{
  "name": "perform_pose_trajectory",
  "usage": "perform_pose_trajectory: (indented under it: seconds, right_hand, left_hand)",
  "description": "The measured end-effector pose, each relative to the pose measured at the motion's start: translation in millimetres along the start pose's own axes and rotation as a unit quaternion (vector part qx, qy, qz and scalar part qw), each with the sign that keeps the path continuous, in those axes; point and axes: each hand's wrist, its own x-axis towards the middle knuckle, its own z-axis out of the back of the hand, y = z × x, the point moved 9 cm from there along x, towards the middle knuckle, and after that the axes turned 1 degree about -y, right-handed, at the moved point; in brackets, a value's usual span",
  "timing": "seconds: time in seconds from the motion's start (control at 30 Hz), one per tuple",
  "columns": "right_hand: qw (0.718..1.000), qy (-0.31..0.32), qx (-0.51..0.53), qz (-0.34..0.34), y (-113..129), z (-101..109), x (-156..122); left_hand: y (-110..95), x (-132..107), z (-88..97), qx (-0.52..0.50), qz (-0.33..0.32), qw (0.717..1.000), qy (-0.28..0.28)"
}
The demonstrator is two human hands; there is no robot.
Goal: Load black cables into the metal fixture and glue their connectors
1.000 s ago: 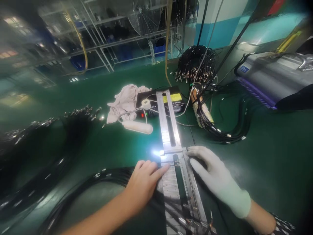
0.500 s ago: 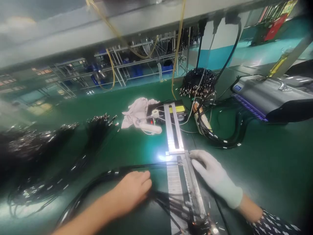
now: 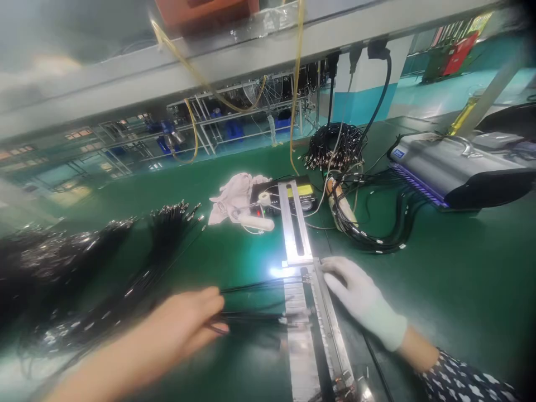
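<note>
My left hand (image 3: 195, 315), bare and slightly blurred, is closed around thin black cables (image 3: 251, 316). Their metal-tipped ends lie over the slotted metal fixture (image 3: 299, 346) in the middle of the table. A few other black cables reach the fixture higher up, beside a bright light. White-gloved, my right hand (image 3: 360, 296) rests against the right side of the fixture's long metal rail (image 3: 330, 329). Its fingers are stretched out and slightly apart, with the fingertips at the rail's upper end; I see nothing held in them.
Large bundles of black cables (image 3: 50, 257) lie at the left. Behind the fixture are a white cloth (image 3: 234, 192) and a black box with a yellow label (image 3: 301, 191). A coiled cable bundle (image 3: 335, 142) and a grey machine (image 3: 464, 167) stand at the back right.
My left hand has moved left, drawing the black cables with it; their ends have shifted up along the fixture from its lower part. My right hand stays on the rail.
</note>
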Motion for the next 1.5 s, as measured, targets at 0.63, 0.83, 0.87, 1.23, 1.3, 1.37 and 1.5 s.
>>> perform_pose_trajectory:
  seconds: [0.63, 0.83, 0.87, 1.23, 1.3, 1.37, 1.5]
  right_hand:
    - [1.0, 0.002, -0.021, -0.014, 2, 2, 2]
    - [1.0, 0.002, -0.02, -0.024, -1, -1, 2]
    - [1.0, 0.003, -0.019, -0.025, -1, -1, 2]
    - [0.999, 0.013, -0.006, -0.042, -4, -1, 2]
    - [0.999, 0.013, -0.004, -0.043, -3, 0, 2]
    - [0.999, 0.016, -0.003, -0.044, -2, -1, 2]
    - [0.999, 0.021, -0.004, -0.045, -2, -1, 1]
  left_hand:
    - [-28, 93, -86.4, -0.377, 0.064, 0.922, 0.055]
    - [-34, 105, -77.3, -0.406, 0.074, 0.91, 0.037]
    - [-38, 106, -76.3, -0.409, 0.067, 0.909, 0.036]
    - [-34, 118, -66.4, -0.316, 0.0, 0.946, -0.074]
    - [-44, 116, -65.8, -0.216, -0.043, 0.971, -0.089]
    - [-54, 113, -63.8, -0.097, -0.088, 0.985, -0.113]
    - [-60, 110, -61.4, 0.017, -0.14, 0.98, -0.141]
